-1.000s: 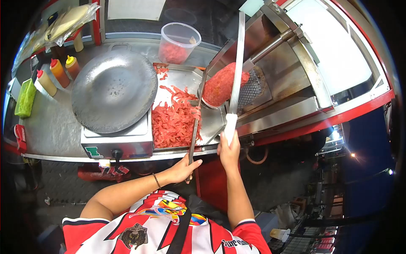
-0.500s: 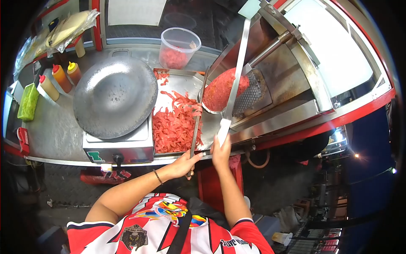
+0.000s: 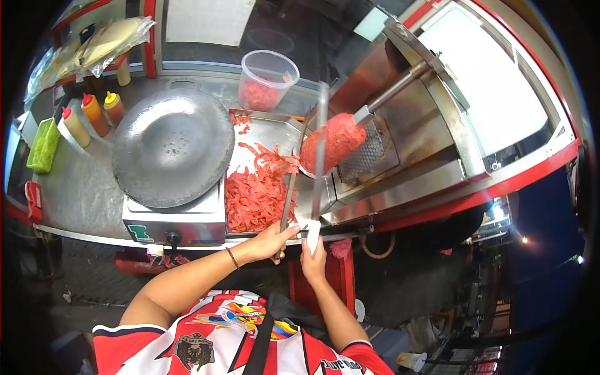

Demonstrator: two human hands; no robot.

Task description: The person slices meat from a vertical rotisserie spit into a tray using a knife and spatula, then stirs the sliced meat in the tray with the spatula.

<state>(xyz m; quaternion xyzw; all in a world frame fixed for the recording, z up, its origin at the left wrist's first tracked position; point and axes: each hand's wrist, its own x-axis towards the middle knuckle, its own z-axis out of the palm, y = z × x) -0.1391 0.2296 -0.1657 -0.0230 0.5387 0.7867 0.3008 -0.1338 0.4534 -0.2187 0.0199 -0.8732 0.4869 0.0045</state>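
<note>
My right hand (image 3: 314, 262) is closed round the white handle of a long knife (image 3: 319, 169). Its blade points up and away, smeared by motion, and crosses in front of the red meat cone (image 3: 334, 140) on the spit; whether it touches the meat I cannot tell. In my closed left hand (image 3: 270, 242) is a long thin metal tool (image 3: 289, 200), perhaps tongs. Its upper part reaches beside the cone, near a few meat strips. Below and left of the cone, red meat shavings (image 3: 255, 197) lie heaped in a metal tray (image 3: 275, 124).
Left of the tray, a dark round pan (image 3: 172, 147) sits on a stove (image 3: 175, 230). Behind the tray stands a clear tub (image 3: 269, 78) with red meat. Several sauce bottles (image 3: 95, 115) and a green container (image 3: 44, 147) are at the left. The metal grill housing (image 3: 412, 125) surrounds the spit.
My right hand has moved left and down with the knife, closer to my left hand. The blade has swung left to stand nearly upright. My left hand stays almost in place.
</note>
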